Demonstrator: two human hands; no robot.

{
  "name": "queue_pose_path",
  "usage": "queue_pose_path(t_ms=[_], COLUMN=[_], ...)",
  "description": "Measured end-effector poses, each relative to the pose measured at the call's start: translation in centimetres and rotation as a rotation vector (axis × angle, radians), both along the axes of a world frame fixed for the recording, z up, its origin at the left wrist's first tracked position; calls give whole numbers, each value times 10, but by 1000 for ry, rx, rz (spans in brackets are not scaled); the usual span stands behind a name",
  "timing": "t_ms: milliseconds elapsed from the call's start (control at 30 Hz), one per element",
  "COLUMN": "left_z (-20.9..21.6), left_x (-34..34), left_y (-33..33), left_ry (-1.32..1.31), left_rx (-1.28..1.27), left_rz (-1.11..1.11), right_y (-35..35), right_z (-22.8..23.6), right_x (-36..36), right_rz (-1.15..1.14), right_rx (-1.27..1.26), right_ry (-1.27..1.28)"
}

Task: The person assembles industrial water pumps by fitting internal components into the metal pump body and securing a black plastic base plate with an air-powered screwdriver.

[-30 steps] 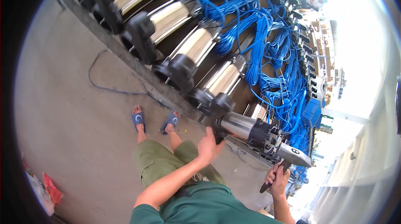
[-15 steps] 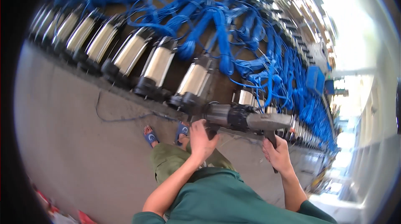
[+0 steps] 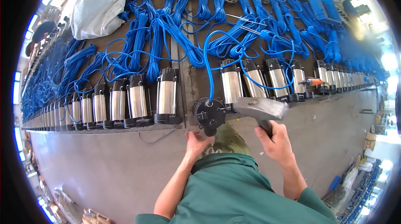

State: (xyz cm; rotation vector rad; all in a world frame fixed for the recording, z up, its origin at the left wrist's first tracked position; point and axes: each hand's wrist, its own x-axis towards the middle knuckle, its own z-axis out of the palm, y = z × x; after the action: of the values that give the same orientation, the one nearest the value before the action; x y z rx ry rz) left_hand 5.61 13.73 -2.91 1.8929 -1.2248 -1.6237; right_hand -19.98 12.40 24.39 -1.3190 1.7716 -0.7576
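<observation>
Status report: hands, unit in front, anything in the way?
Right hand gripping hammer. Left hand at near edge of black-topped unit. Blue cable rises from its top, possible snag.

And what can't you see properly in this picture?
All in the head view:
- Sides of the near pump: hidden beneath its own top.
- Grip end of the hammer: hidden by the right hand.
- Inside of the white bag: hidden by its outside.
- Things right of the blue crate: blurred.
</observation>
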Motion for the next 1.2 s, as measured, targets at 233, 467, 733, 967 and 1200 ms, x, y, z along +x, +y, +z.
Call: queue_pose_path(t_ms=[233, 467, 733, 967, 1200], left_z=[-37, -31, 6, 251, 316], left_x=[-49, -51, -18, 37, 5], left_y=[-1, -13, -6, -50, -75], left_ry=[-4, -62, -6, 1045, 825], left_rx=[-294, -496, -39, -517, -739], left_rz=[-47, -161, -113, 369, 117], right_y=[45, 54, 46, 58, 4], right_z=[-86, -112, -99, -97, -74], right_x=[-22, -20, -15, -40, -78], right_rz=[-145, -83, 0, -84, -127], right_rx=[356, 354, 182, 114, -109], right_ry=[-337, -266, -51, 70, 268])
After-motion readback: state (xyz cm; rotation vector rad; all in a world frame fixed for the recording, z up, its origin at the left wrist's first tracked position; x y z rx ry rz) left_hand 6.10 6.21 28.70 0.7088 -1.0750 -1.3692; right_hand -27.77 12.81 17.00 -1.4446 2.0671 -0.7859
